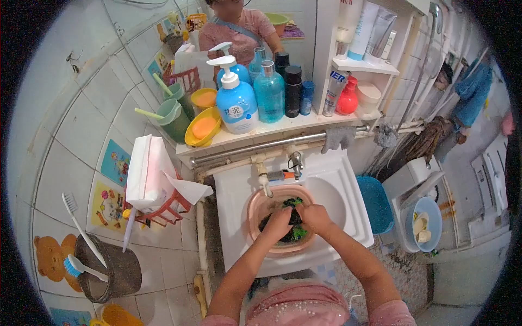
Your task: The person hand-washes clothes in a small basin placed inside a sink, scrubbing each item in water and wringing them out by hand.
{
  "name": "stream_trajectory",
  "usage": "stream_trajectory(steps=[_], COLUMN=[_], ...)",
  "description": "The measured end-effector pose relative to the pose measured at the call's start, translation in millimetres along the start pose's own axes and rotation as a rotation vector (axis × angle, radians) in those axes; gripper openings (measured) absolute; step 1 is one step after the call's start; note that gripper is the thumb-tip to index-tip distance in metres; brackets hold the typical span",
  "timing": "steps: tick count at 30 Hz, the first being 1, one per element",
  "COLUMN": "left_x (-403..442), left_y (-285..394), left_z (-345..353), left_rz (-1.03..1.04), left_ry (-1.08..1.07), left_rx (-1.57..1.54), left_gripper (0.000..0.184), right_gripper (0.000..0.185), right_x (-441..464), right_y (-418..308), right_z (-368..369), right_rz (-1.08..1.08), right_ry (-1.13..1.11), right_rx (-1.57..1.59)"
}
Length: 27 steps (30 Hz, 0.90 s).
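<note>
A pink plastic basin sits in the white sink, under the tap. In it lies a dark cloth with bright green patches, bunched up and wet-looking; what kind of cloth it is I cannot tell. My left hand is closed on the cloth at the basin's middle. Close beside it, my right hand is closed on the cloth at the right side of the basin. The fingertips of both hands are partly hidden by the knuckles and the cloth.
Above the sink, a shelf holds a blue pump bottle, a teal bottle and yellow soap dishes. A tissue pack sits in a red wall basket. At right stand a blue bucket and a light-blue basin.
</note>
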<state>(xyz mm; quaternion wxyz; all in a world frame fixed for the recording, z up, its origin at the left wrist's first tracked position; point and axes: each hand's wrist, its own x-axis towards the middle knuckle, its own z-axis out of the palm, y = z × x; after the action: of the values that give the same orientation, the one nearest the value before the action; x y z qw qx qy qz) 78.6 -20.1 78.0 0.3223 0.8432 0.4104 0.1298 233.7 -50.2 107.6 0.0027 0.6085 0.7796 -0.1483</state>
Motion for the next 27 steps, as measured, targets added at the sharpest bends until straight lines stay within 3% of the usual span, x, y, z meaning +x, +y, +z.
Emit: stream_trajectory(steps=[4,6,8,9,11,14,15,17,18,21,23,25,27], left_x=[-0.7,1.2,2.4,3.1,4.3,6.8,6.0,7.0,5.3,6.6,12.1,18.6,22.1], left_y=[-14.6,-22.0,-25.6,-24.1,-23.2,-26.0,-22.5,-19.8,-22.0,-15.3,-11.7,-10.6,-2.3], left_z=[7.9,7.9,9.9,9.0,11.2,16.4,13.4,12.1,14.3,9.7,13.1,21.7,25.8], left_rz=[0.154,0.212,0.270,0.273,0.276,0.326,0.253,0.182,0.094,-0.054,-0.260,-0.274,-0.202], left_ry=[0.028,0.014,0.000,-0.018,-0.035,0.004,0.055,0.112,0.220,0.359,0.515,0.584,0.672], left_rx=[0.162,0.180,0.198,0.199,0.202,0.222,0.192,0.159,0.079,-0.013,-0.360,-0.374,-0.456], left_gripper=[0.016,0.021,0.026,0.025,0.025,0.023,0.021,0.019,0.027,0.043,0.039,0.033,0.027], right_gripper=[0.029,0.027,0.029,0.029,0.035,0.045,0.045,0.054,0.054,0.100,0.101,0.102,0.100], right_x=[9.5,17.1,22.3,24.5,28.6,28.2,24.7,12.2,5.5,-19.1,-34.1,-40.4,-35.9], right_y=[4.1,13.5,21.8,25.0,31.5,34.8,34.0,29.3,24.0,0.4,-13.7,-25.4,-35.0], right_z=[16.9,30.4,35.7,36.5,37.7,31.0,31.5,35.6,35.5,30.9,35.3,44.3,57.1], right_rz=[0.003,0.003,-0.164,-0.164,-0.070,-0.022,-0.022,-0.089,-0.092,0.055,-0.038,-0.126,-0.023], right_ry=[-0.086,-0.148,-0.266,-0.267,-0.541,-0.578,-0.576,0.034,0.034,0.540,0.619,0.698,0.651], right_rx=[0.154,0.235,0.447,0.449,0.697,0.750,0.750,0.562,0.561,0.668,0.580,0.487,0.377])
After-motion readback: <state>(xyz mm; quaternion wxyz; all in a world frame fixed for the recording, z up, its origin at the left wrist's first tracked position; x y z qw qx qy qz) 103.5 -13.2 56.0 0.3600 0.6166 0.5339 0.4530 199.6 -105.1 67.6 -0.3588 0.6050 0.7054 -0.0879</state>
